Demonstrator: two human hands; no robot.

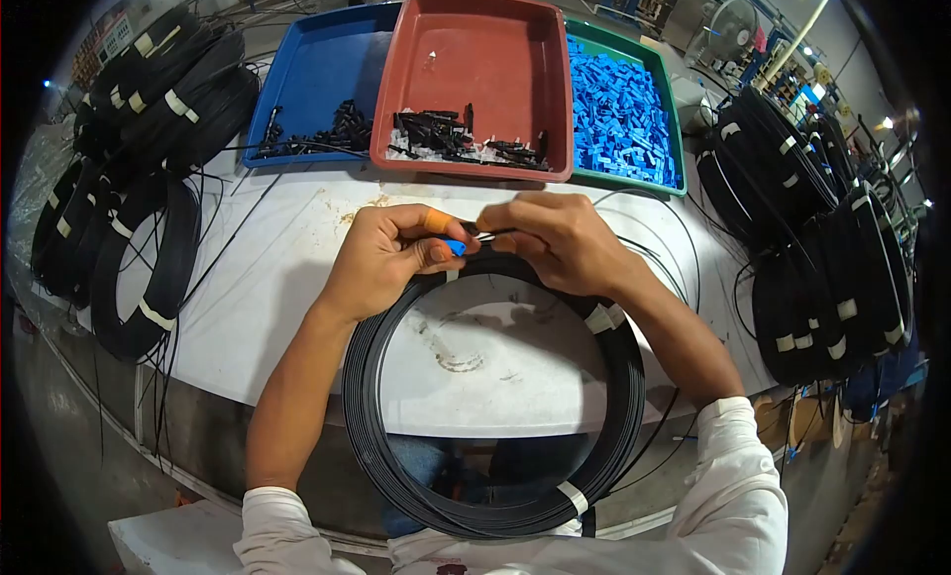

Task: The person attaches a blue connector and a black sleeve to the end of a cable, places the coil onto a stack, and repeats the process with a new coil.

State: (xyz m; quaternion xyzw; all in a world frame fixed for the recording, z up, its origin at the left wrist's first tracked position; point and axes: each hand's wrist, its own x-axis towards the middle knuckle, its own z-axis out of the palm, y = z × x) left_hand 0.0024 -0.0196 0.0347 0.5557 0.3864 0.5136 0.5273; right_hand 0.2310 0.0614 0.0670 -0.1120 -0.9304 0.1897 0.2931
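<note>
A large coil of black cable [626, 387], bound with white tape, lies in front of me and overhangs the table's near edge. Over its far side my left hand [371, 263] is closed, pinching a small blue plastic piece [456, 247] between thumb and index finger. Orange tape [436, 219] wraps that index finger. My right hand [560, 240] is closed too, its fingertips meeting those of the left around a thin black cable end [483, 235]. The fingers hide most of this cable end.
Behind my hands stand a blue tray [332, 65] and a red tray [485, 65] with black parts, and a green tray [680, 149] full of blue pieces. Taped cable coils are stacked at left [178, 109] and right [837, 268]. Loose cable ends trail across the white table [267, 278].
</note>
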